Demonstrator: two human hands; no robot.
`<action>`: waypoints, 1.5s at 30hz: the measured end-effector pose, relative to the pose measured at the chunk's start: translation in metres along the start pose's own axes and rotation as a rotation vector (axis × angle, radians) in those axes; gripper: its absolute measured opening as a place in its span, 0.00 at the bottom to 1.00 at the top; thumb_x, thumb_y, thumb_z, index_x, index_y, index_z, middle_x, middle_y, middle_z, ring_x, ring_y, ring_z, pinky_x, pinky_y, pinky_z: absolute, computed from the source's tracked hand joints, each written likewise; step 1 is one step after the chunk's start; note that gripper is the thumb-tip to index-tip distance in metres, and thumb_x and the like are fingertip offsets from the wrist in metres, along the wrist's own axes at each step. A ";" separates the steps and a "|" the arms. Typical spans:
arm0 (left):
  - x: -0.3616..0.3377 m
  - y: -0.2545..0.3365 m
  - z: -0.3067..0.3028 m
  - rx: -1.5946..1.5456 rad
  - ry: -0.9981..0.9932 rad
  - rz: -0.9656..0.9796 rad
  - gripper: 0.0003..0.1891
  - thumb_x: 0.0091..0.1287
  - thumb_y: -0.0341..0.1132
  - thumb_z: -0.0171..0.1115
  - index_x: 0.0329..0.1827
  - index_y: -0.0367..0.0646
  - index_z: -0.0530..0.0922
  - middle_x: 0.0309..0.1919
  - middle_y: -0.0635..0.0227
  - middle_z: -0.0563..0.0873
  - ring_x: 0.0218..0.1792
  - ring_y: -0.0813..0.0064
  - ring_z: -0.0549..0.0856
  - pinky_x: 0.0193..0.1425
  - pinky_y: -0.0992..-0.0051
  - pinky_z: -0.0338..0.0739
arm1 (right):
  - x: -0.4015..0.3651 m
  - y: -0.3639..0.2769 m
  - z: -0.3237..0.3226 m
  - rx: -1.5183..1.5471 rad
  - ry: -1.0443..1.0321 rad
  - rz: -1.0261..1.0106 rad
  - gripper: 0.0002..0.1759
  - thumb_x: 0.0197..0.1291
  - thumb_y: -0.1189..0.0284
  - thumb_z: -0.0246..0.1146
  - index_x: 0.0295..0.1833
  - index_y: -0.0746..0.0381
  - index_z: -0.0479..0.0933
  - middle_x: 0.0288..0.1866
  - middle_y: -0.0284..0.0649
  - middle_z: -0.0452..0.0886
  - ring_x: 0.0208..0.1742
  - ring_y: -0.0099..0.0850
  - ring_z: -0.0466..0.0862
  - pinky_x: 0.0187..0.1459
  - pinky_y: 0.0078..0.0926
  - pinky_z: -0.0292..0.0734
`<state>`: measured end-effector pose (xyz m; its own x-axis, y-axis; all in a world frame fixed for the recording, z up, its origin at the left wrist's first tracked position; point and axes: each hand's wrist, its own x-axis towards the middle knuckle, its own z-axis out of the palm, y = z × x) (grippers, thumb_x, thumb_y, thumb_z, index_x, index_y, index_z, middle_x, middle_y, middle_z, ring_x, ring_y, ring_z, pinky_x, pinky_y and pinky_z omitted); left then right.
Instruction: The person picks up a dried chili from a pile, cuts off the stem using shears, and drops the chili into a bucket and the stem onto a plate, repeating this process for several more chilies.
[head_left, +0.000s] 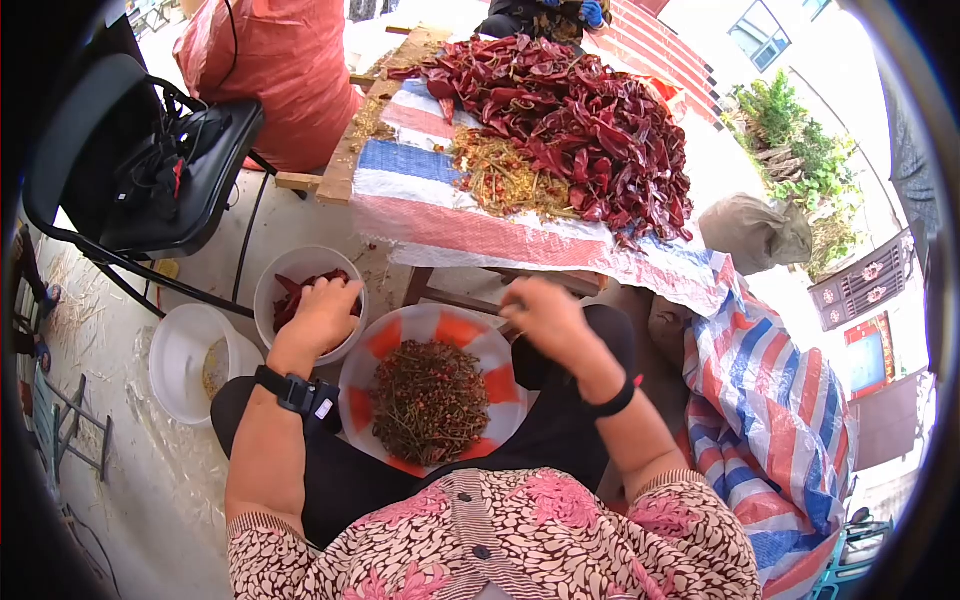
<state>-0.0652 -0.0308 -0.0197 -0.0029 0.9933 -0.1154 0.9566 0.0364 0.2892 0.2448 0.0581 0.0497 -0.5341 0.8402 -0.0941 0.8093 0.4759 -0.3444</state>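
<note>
My left hand (322, 315) is at centre left of the frame, over the bowl (268, 290) on the floor. Its fingers (335, 288) curl downward onto the chilies (290, 300) inside the bowl. I cannot tell whether they grip one.

My right hand (548, 318) is at centre frame, just below the near edge of the surface (335, 180). Its fingers (520, 300) are drawn tightly together. What they pinch, if anything, is too small to tell.

The basin (455, 328), red and white, rests on my lap between both hands. It holds a heap of stems (430, 400) and seeds.

The surface occupies the upper centre of the frame and is covered by a striped tarp (420, 200). A large pile (570, 120) of dried red chilies lies on the tarp. A smaller heap of seeds (505, 178) lies just beside it, on its near left side.

A white tub (180, 355) stands on the floor left of the bowl, touching or nearly touching it. A black chair (110, 130) stands at upper left, with a red sack (280, 70) behind it. Another person (545, 15) is partly in view at the top edge, beyond the pile.
</note>
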 end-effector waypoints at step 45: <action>0.023 0.090 -0.003 -1.678 -0.120 0.314 0.09 0.73 0.34 0.58 0.52 0.45 0.74 0.44 0.74 0.80 0.47 0.83 0.79 0.53 0.78 0.76 | -0.021 -0.059 0.058 0.567 0.511 -0.366 0.10 0.57 0.78 0.68 0.45 0.61 0.79 0.39 0.36 0.77 0.34 0.24 0.80 0.35 0.20 0.74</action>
<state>0.0200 -0.0040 0.0060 0.2064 0.9739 0.0942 -0.4155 0.0001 0.9096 0.1941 -0.0023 0.0174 -0.4518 0.7375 0.5019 0.2888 0.6533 -0.6999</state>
